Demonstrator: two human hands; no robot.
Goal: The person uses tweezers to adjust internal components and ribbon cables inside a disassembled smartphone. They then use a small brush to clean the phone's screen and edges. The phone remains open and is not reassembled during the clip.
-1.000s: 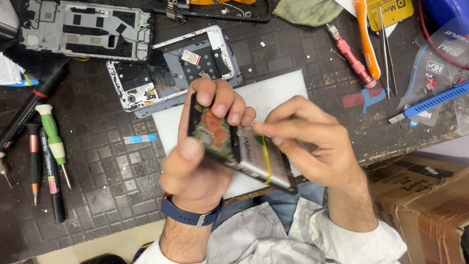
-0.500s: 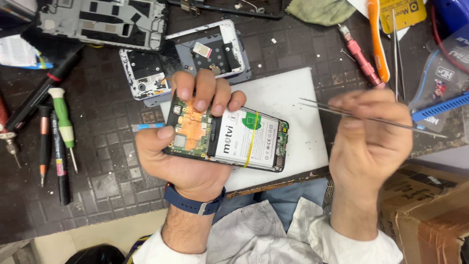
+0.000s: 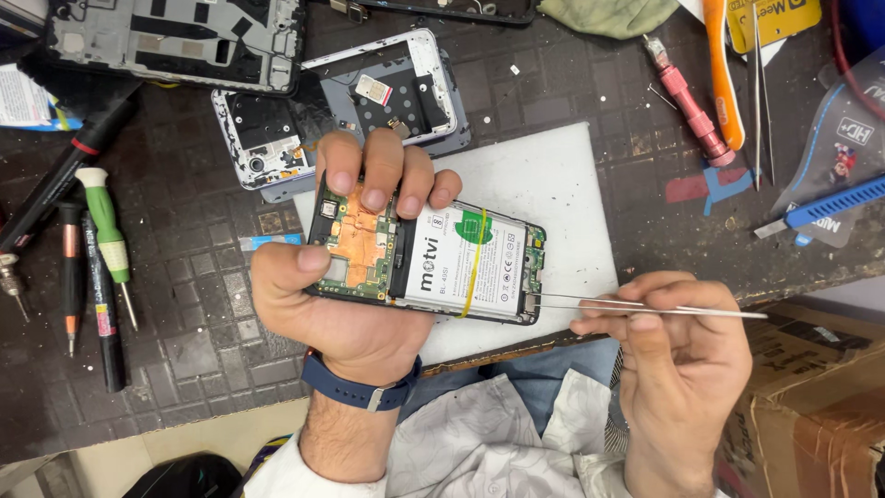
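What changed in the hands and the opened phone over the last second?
The right hand pulled off the opened phone, swung out to the right with the tweezers, then brought their tips back to the phone's lower right corner. The left hand turned the phone flat, its battery facing up. Its grip on the phone stayed, as did the tools on the dark mat.

Battery label (image 3: 466,261): white rectangle with black print, green patch at upper corner, yellow band across it; sat on battery in opened phone (image 3: 424,258) held in left hand (image 3: 346,304)
Yellow card package (image 3: 772,18): top right of mat, cut by frame edge
Clear plastic packet (image 3: 834,152): far right, blue and white print, partly under blue tool
White-and-blue paper pack (image 3: 28,97): left edge, mostly out of frame
Brown cardboard box (image 3: 811,406): lower right, below bench edge, beside right hand (image 3: 687,369)
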